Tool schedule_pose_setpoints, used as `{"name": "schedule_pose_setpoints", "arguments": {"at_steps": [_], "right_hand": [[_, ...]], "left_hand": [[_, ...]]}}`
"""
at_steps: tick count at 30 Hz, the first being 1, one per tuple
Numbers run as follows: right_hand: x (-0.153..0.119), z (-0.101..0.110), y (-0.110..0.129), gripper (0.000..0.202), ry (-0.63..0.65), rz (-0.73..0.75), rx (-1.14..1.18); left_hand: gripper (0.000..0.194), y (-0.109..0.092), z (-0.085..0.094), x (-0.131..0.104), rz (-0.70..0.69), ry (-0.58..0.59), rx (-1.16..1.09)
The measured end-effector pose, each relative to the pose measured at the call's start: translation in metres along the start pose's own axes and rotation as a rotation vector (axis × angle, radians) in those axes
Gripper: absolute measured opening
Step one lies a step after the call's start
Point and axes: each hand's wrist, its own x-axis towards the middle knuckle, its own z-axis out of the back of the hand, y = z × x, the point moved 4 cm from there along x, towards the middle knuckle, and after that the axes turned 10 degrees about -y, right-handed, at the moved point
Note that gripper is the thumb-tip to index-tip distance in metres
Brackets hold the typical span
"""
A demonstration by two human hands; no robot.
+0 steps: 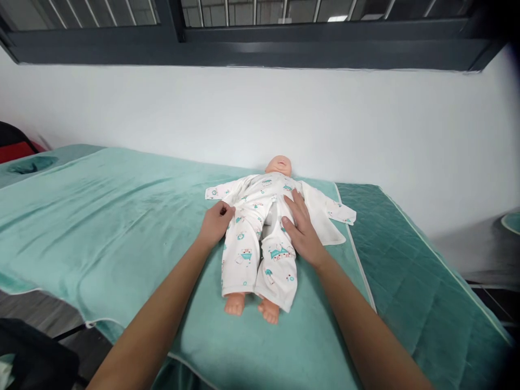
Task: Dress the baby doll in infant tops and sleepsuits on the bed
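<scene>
A baby doll point(280, 163) lies on its back, head toward the wall and bare feet toward me. It has on white printed baby trousers point(242, 254) and a white printed baby top point(268, 185). The top's sleeves spread to both sides, and its right-hand front panel lies folded out flat. My left hand point(218, 221) is closed at the left hip, its curled fingers pinching the edge of the trousers; the fingertips are partly hidden. My right hand point(303, 230) rests open, fingers spread, over the right hip and upper leg of the trousers.
A light green cover point(122, 216) lies under the doll, over a darker quilted green pad point(402, 260) at right. A white wall point(227, 114) stands behind, below a dark window frame point(325, 49). A black object point(36, 352) stands at lower left.
</scene>
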Motion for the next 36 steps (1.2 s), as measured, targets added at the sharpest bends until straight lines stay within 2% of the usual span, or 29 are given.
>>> {"name": "schedule_pose_setpoints", "arguments": {"at_steps": [3, 5, 8, 10, 15, 19, 22, 24, 27, 29, 32, 36], "right_hand": [[0.001, 0.0, 0.0, 0.057, -0.008, 0.006, 0.0], [0.001, 0.0, 0.002, 0.058, -0.004, 0.018, -0.011], [0.001, 0.001, 0.007, 0.053, 0.025, 0.016, -0.034], [0.001, 0.001, 0.01, 0.051, 0.039, 0.005, -0.041], [0.002, 0.001, 0.011, 0.05, 0.031, -0.014, -0.041], [0.002, 0.004, 0.012, 0.042, -0.012, -0.008, -0.031], [0.001, 0.005, 0.02, 0.028, -0.04, 0.006, -0.033], [0.002, 0.004, 0.026, 0.022, -0.044, 0.01, -0.055], [0.007, -0.001, 0.033, 0.02, -0.058, -0.022, -0.095], [0.012, -0.007, 0.036, 0.019, -0.092, -0.062, -0.113], [0.019, -0.015, 0.04, 0.017, -0.145, -0.053, -0.166], [0.017, -0.021, 0.045, 0.017, -0.09, 0.046, -0.232]], "left_hand": [[0.023, 0.001, -0.006, 0.001, -0.017, 0.082, 0.094], [0.02, 0.003, -0.006, 0.002, -0.013, 0.028, 0.132], [0.016, 0.004, 0.0, 0.002, 0.004, -0.122, 0.174], [0.014, 0.006, 0.001, 0.002, 0.03, -0.159, 0.195], [0.015, 0.007, -0.002, 0.004, 0.07, -0.044, 0.193], [0.015, 0.005, -0.003, 0.002, 0.039, 0.006, 0.032], [0.018, 0.002, -0.001, -0.001, 0.056, -0.002, -0.093], [0.018, -0.002, 0.001, -0.003, 0.015, -0.058, -0.141], [0.011, -0.012, 0.005, -0.007, -0.139, -0.136, -0.149], [0.009, -0.018, 0.004, -0.01, -0.24, -0.105, -0.114], [0.015, -0.024, -0.001, -0.014, -0.358, 0.01, -0.048], [0.02, -0.024, -0.003, -0.012, -0.423, 0.044, -0.028]]}}
